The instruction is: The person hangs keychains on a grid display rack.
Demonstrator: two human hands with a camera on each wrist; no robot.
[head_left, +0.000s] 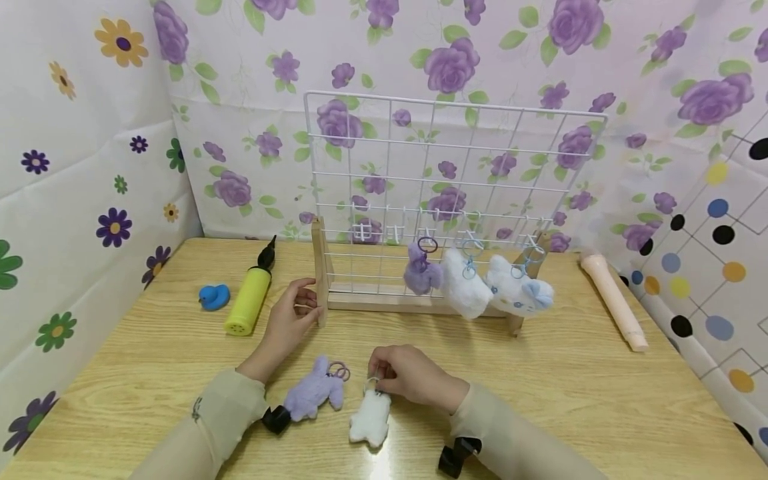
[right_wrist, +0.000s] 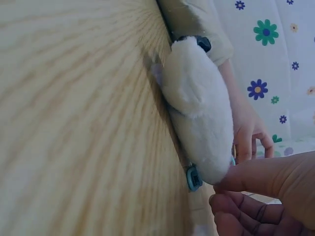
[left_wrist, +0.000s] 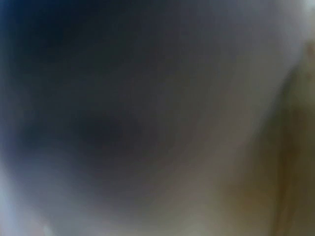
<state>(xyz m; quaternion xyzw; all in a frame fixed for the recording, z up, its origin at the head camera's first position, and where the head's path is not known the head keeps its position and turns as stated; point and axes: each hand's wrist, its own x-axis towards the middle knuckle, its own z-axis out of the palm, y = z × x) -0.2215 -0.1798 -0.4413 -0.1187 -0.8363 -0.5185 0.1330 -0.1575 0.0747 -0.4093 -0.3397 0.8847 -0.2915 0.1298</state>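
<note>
My left hand (head_left: pixel 290 319) is at the left wooden post (head_left: pixel 321 280) of a white wire grid rack (head_left: pixel 426 177), thumb and curved fingers gripping it. At the front of the table, my right hand (head_left: pixel 414 375) pinches the top end of a white plush keychain (head_left: pixel 370 419), near its ring. In the right wrist view the plush keychain (right_wrist: pixel 199 108) lies along the tabletop, a teal clasp (right_wrist: pixel 194 178) beside my fingertips. Between my forearms lies a purple plush keychain (head_left: pixel 312 393) with purple rings. The left wrist view is dark and blurred.
A small purple plush (head_left: pixel 422 272) and two white plushes (head_left: pixel 465 287) hang from hooks on the rack. To the left are a yellow-green pump (head_left: pixel 249 300) and a blue rubber duck (head_left: pixel 214 297). A pale pink tube-shaped thing (head_left: pixel 613 301) lies at the right.
</note>
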